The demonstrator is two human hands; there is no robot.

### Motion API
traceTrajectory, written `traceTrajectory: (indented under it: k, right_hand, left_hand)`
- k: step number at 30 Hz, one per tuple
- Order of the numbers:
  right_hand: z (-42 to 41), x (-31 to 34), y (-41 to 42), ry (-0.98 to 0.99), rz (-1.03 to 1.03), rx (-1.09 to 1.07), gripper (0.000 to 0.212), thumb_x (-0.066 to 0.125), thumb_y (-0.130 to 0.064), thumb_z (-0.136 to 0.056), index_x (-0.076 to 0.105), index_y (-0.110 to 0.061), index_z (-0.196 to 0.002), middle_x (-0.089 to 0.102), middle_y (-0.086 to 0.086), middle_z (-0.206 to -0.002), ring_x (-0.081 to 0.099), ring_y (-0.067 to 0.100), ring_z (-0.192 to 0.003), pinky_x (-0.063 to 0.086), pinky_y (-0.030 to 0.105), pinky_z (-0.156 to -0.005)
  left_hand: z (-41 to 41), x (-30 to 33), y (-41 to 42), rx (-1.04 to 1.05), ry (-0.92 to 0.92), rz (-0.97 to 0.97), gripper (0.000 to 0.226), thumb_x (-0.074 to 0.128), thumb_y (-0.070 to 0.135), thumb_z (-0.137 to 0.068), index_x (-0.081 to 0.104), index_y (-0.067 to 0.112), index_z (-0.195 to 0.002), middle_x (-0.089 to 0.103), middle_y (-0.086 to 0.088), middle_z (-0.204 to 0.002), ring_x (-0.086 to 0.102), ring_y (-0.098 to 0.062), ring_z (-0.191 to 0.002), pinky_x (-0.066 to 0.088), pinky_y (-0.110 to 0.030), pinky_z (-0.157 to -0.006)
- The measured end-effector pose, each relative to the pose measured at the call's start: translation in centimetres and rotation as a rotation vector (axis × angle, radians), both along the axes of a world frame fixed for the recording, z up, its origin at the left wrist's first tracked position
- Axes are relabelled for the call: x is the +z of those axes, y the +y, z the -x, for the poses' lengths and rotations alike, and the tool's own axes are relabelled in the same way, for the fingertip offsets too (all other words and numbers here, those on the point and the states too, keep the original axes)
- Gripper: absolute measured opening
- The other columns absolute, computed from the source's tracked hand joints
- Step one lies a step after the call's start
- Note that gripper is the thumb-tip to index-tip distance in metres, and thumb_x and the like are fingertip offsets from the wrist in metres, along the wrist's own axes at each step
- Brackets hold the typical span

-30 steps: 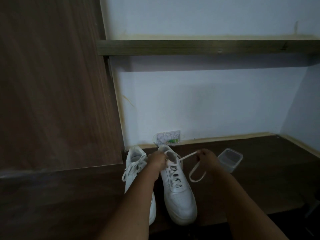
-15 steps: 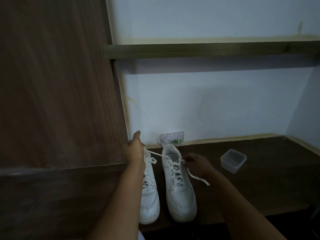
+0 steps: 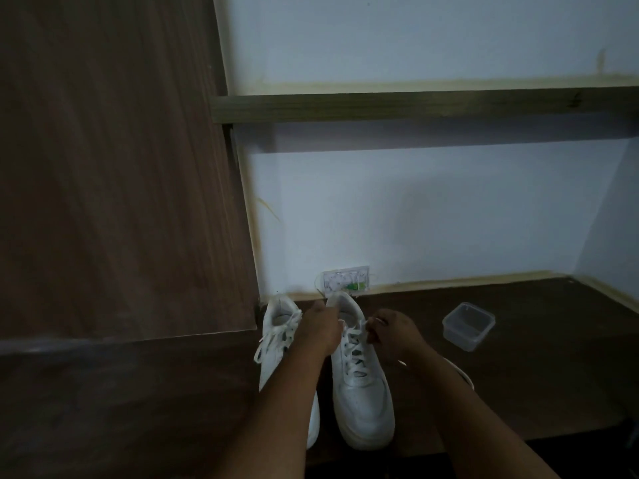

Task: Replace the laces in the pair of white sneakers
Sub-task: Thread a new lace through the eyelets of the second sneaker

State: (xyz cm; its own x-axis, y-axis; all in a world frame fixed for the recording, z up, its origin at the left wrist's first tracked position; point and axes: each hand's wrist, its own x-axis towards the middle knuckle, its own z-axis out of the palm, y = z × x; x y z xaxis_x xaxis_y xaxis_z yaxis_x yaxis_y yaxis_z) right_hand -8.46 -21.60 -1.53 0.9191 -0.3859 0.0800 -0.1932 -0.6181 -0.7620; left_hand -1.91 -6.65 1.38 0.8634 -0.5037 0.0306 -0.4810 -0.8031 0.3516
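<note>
White leather and white cord fill the middle of our head view. We have the pair standing side by side on the dark wood desk, toes toward us: the left sneaker and the right sneaker nearly touching. Our left hand sits over the right sneaker's collar with fingers curled, apparently gripping lace there, though the pinch itself is hidden behind the knuckles. Our right hand pinches the lace at the top eyelets, just right of that collar. A slack length of it trails out from under our right forearm across the desk.

Left of the grip, a tall brown wood panel stands close beside the left sneaker and shuts off that side. Right of the grip the desk runs open as far as a clear plastic container, near but apart from our right hand. Beyond the grip, a wall socket sits just behind the heels, low on the pale wall. Overhead a wooden shelf crosses, well above the hands. The room is dim.
</note>
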Motion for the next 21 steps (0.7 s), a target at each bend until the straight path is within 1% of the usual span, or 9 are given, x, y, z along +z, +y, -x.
traceTrajectory:
  k: [4, 7, 9, 11, 13, 16, 17, 19, 21]
  right_hand:
    - [0.0, 0.3, -0.2, 0.01, -0.081, -0.001, 0.025, 0.05, -0.017, -0.094, 0.064, -0.014, -0.073, 0.068, 0.001, -0.069, 0.065, 0.02, -0.073, 0.05, 0.033, -0.074]
    - [-0.1, 0.5, -0.2, 0.015, -0.129, -0.024, 0.024, 0.051, -0.015, -0.094, 0.067, -0.008, -0.077, 0.068, 0.004, -0.069, 0.066, 0.022, -0.073, 0.05, 0.036, -0.075]
    - [-0.1, 0.4, -0.3, 0.005, -0.223, -0.074, 0.022, 0.051, -0.012, -0.094, 0.067, -0.004, -0.081, 0.069, 0.01, -0.072, 0.065, 0.022, -0.07, 0.052, 0.034, -0.068]
    - [-0.1, 0.4, -0.1, -0.016, -0.371, -0.138, 0.021, 0.052, -0.006, -0.094, 0.066, -0.002, -0.079, 0.068, 0.016, -0.074, 0.064, 0.023, -0.067, 0.053, 0.032, -0.063]
    - [-0.2, 0.3, 0.0, -0.043, -0.51, -0.207, 0.021, 0.052, -0.001, -0.092, 0.064, 0.0, -0.075, 0.066, 0.02, -0.072, 0.064, 0.027, -0.066, 0.054, 0.036, -0.064]
    - [-0.3, 0.3, 0.0, -0.042, -0.578, -0.255, 0.018, 0.052, -0.001, -0.091, 0.063, 0.001, -0.077, 0.065, 0.016, -0.068, 0.064, 0.024, -0.06, 0.054, 0.03, -0.057]
    - [-0.3, 0.4, 0.0, -0.03, -0.592, -0.257, 0.016, 0.052, -0.002, -0.091, 0.063, 0.0, -0.078, 0.065, 0.016, -0.068, 0.064, 0.024, -0.06, 0.055, 0.032, -0.059]
    - [-0.2, 0.5, 0.0, -0.042, -0.689, -0.249, 0.019, 0.051, 0.001, -0.091, 0.062, 0.002, -0.076, 0.064, 0.018, -0.066, 0.063, 0.025, -0.058, 0.055, 0.035, -0.06]
    - [-0.1, 0.6, 0.3, -0.069, -0.759, -0.245, 0.023, 0.048, 0.005, -0.092, 0.061, 0.005, -0.073, 0.061, 0.02, -0.063, 0.062, 0.025, -0.053, 0.051, 0.032, -0.055]
  left_hand:
    - [-0.6, 0.1, -0.7, -0.029, -0.061, 0.095, 0.018, 0.053, 0.018, -0.095, 0.068, 0.014, -0.104, 0.06, -0.01, -0.118, 0.057, -0.026, -0.108, 0.048, -0.034, -0.088]
    - [-0.6, -0.3, -0.9, -0.042, -0.082, 0.181, 0.017, 0.048, 0.016, -0.097, 0.062, 0.01, -0.104, 0.053, -0.01, -0.117, 0.054, -0.028, -0.108, 0.046, -0.037, -0.09]
    - [-0.6, -0.5, -0.8, -0.034, -0.071, 0.255, 0.016, 0.048, 0.019, -0.098, 0.059, 0.009, -0.102, 0.052, -0.01, -0.117, 0.054, -0.028, -0.107, 0.046, -0.038, -0.091]
    - [-0.9, -0.7, -0.6, -0.034, -0.055, 0.317, 0.014, 0.052, 0.022, -0.097, 0.058, 0.01, -0.093, 0.056, -0.009, -0.109, 0.057, -0.025, -0.098, 0.048, -0.039, -0.087]
    - [-0.8, -0.7, -0.6, -0.117, -0.015, 0.267, 0.018, 0.052, 0.023, -0.098, 0.059, 0.008, -0.092, 0.058, -0.01, -0.104, 0.056, -0.021, -0.092, 0.047, -0.034, -0.079]
    - [-0.4, -0.5, -0.7, -0.133, 0.079, 0.285, 0.019, 0.048, 0.02, -0.099, 0.058, 0.011, -0.086, 0.059, -0.008, -0.097, 0.055, -0.02, -0.087, 0.041, -0.03, -0.071]
    - [-0.5, -0.5, -0.6, -0.099, 0.115, 0.323, 0.019, 0.047, 0.019, -0.098, 0.057, 0.011, -0.084, 0.06, -0.009, -0.095, 0.057, -0.022, -0.087, 0.042, -0.031, -0.071]
    - [-0.8, -0.5, 0.2, -0.017, 0.213, 0.363, 0.019, 0.047, 0.021, -0.097, 0.06, 0.009, -0.09, 0.064, -0.013, -0.099, 0.061, -0.028, -0.093, 0.046, -0.034, -0.075]
    - [-1.2, -1.1, 0.9, 0.008, 0.298, 0.354, 0.02, 0.048, 0.024, -0.097, 0.061, 0.009, -0.095, 0.066, -0.015, -0.101, 0.063, -0.032, -0.097, 0.049, -0.037, -0.079]
